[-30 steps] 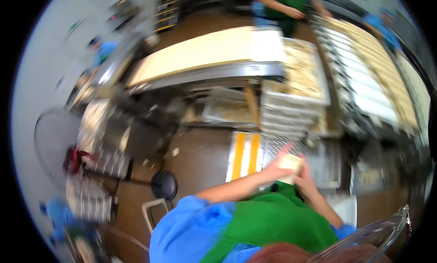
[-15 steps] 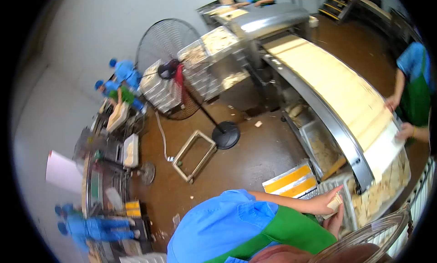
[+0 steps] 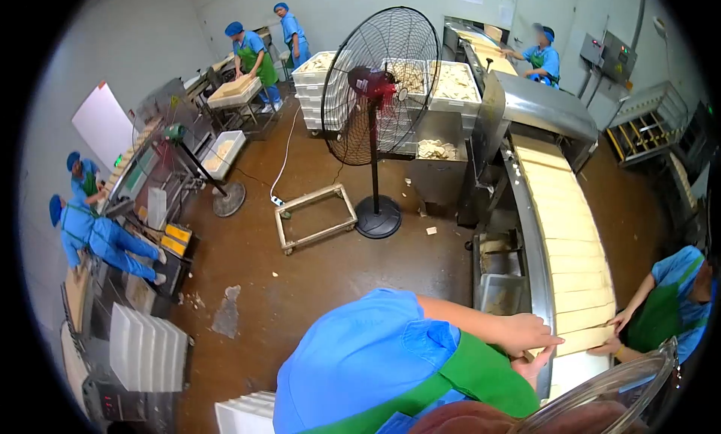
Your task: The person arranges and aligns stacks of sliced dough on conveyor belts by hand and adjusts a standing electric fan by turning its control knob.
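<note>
My left hand (image 3: pixel 524 333) reaches out from a blue sleeve to the near-left edge of the conveyor belt (image 3: pixel 552 231). Just below it is my right hand (image 3: pixel 530 368), its fingers pointing up toward the left one. Between the two, both hands grip a small stack of pale yellow pieces (image 3: pixel 535 352), mostly hidden by the fingers. Wide pale yellow sheets (image 3: pixel 577 284) lie in rows along the belt, close to my fingertips. Across the belt, a co-worker's hands (image 3: pixel 612 333) touch the end of the last sheet.
A black standing fan (image 3: pixel 375 216) and a wheeled metal frame (image 3: pixel 319 242) stand on the brown floor. Stacked white crates (image 3: pixel 319 81) hold pale pieces by the back wall. A white bin (image 3: pixel 499 293) sits under the conveyor. Several co-workers (image 3: pixel 101 231) are at the left-hand tables.
The view has turned and levelled out. My hands, earlier over a tray of pale scraps, now appear against the belt's edge. The co-worker across the belt still touches the sheets.
</note>
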{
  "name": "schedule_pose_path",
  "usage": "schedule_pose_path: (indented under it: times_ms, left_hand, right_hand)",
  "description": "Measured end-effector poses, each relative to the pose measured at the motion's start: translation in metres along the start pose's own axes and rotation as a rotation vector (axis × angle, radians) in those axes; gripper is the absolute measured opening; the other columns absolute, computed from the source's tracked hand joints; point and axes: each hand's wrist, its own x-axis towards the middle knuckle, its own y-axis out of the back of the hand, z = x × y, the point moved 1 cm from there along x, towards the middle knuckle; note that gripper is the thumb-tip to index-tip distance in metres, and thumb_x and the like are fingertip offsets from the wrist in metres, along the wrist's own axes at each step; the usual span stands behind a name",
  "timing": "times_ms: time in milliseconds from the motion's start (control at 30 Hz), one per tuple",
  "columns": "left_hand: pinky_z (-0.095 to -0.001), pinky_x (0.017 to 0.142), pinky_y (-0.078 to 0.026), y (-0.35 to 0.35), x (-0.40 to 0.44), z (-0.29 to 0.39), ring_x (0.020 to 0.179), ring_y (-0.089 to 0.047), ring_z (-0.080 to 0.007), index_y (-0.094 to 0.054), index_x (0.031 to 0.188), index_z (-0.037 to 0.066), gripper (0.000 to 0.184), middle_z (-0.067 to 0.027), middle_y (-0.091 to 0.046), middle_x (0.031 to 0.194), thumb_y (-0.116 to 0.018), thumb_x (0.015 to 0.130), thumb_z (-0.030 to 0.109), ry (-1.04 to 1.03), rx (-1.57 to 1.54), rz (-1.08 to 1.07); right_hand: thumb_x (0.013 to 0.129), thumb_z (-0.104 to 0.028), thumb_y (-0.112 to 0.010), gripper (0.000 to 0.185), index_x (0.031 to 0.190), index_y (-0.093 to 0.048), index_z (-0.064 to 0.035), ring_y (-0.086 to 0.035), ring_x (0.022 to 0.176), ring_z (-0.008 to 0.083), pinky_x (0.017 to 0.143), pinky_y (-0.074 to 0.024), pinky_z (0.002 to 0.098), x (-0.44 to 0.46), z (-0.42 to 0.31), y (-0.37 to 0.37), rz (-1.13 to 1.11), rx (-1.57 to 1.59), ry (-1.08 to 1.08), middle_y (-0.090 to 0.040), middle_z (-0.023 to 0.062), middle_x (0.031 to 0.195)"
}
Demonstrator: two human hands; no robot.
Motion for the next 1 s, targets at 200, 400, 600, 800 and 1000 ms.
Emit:
schedule_pose_path:
  times_ms: [200, 400, 600, 800, 1000]
  left_hand:
    - [-0.0434, 0.085, -0.050, -0.019, 0.036, 0.046, 0.098, -0.062, -0.0330, -0.050, 0.137, 0.003, 0.078, -0.0163, -0.065, 0.112, -0.079, 0.065, 0.012, -0.449, 0.026, 0.174]
    - [-0.0456, 0.084, -0.049, -0.042, 0.072, 0.080, 0.100, -0.061, -0.0365, -0.050, 0.136, 0.007, 0.071, -0.0170, -0.062, 0.108, -0.077, 0.071, 0.015, -0.521, -0.027, -0.185]
    - [-0.0459, 0.091, -0.048, -0.117, 0.092, 0.169, 0.106, -0.059, -0.0375, -0.049, 0.137, 0.005, 0.078, -0.0182, -0.059, 0.117, -0.083, 0.069, 0.022, -0.897, -0.110, -0.426]
    - [-0.0459, 0.091, -0.048, -0.151, 0.092, 0.200, 0.109, -0.057, -0.0369, -0.048, 0.138, 0.006, 0.079, -0.0176, -0.058, 0.118, -0.084, 0.069, 0.022, -1.074, -0.284, -0.616]
    - [-0.0463, 0.091, -0.048, -0.169, 0.092, 0.223, 0.109, -0.058, -0.0391, -0.047, 0.138, 0.004, 0.080, -0.0184, -0.060, 0.119, -0.085, 0.071, 0.023, -1.158, -0.372, -0.665]
  right_hand:
    - [0.095, -0.073, -0.034, 0.080, 0.145, -0.045, -0.0117, -0.050, 0.131, 0.0336, 0.112, -0.0378, 0.0502, -0.045, -0.025, 0.013, -0.089, 0.043, 0.156, -0.050, 0.0156, 0.144]
    - [0.091, -0.079, -0.032, 0.088, 0.145, -0.047, -0.0118, -0.046, 0.135, 0.0361, 0.115, -0.0331, 0.0521, -0.087, -0.030, 0.045, -0.199, 0.210, 0.354, -0.048, 0.0183, 0.148]
    - [0.095, -0.074, -0.036, 0.082, 0.143, -0.048, -0.0091, -0.049, 0.133, 0.0340, 0.113, -0.0372, 0.0497, -0.184, -0.009, 0.093, -0.208, 0.394, 0.749, -0.050, 0.0183, 0.146]
    - [0.097, -0.069, -0.037, 0.075, 0.137, -0.051, -0.0070, -0.053, 0.128, 0.0348, 0.109, -0.0415, 0.0493, -0.239, 0.027, 0.086, 0.026, 0.608, 0.969, -0.054, 0.0214, 0.139]
    - [0.099, -0.065, -0.039, 0.070, 0.132, -0.054, -0.0051, -0.057, 0.123, 0.0325, 0.106, -0.0455, 0.0475, -0.272, 0.044, 0.089, 0.197, 0.659, 1.077, -0.058, 0.0203, 0.135]
